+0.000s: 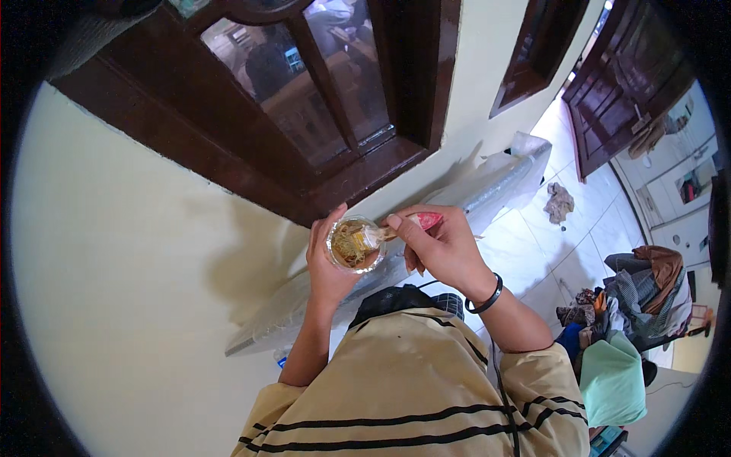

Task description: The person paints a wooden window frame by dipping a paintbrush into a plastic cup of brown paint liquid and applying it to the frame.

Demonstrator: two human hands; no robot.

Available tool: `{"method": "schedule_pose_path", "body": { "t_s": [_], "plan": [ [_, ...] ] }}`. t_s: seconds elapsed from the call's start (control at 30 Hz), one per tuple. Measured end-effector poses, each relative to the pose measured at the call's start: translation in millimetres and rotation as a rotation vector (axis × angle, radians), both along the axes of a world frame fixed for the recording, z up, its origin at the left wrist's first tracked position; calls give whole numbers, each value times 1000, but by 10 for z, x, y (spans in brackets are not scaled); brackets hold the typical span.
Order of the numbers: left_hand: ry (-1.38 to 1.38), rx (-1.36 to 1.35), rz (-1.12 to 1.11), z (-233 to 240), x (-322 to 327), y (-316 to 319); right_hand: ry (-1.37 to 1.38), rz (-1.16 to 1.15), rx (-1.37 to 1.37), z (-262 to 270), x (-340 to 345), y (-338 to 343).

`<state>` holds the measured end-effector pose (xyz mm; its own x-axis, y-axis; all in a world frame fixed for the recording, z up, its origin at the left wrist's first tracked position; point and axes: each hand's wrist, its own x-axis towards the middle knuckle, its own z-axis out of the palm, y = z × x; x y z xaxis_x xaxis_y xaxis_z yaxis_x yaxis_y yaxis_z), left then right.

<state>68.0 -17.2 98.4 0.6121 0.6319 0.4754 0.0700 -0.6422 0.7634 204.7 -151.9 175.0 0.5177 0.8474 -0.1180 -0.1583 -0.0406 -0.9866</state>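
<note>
My left hand (331, 280) is wrapped around a clear plastic cup (342, 243) held up in front of my chest. Some brownish liquid seems to sit inside it, though what it is I cannot tell. My right hand (448, 248) pinches the handle of a paintbrush (374, 235), whose end is red. The brush head reaches over the rim into the cup, with its pale bristles down at the contents. Just beyond both hands runs the lower edge of a dark brown wooden window frame (377, 177) with glass panes.
A cream wall (125, 228) rises close on my left. A plastic-wrapped panel (485, 183) leans along the wall's foot. On the white tiled floor (525, 251) lies a crumpled cloth (558, 203). Piled clothes (645, 291) and a mint-green cloth (614, 380) are at right, beyond them a wooden door (622, 85).
</note>
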Motion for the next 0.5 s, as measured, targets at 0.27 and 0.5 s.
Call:
{"method": "schedule_pose_path", "body": {
  "t_s": [0.27, 0.5],
  "plan": [
    [2, 5, -10, 4, -6, -25, -46, -18, 4, -9, -19, -25],
    [-2, -5, -3, -4, -29, -29, -48, -29, 23, -50, -49, -2]
  ]
}}
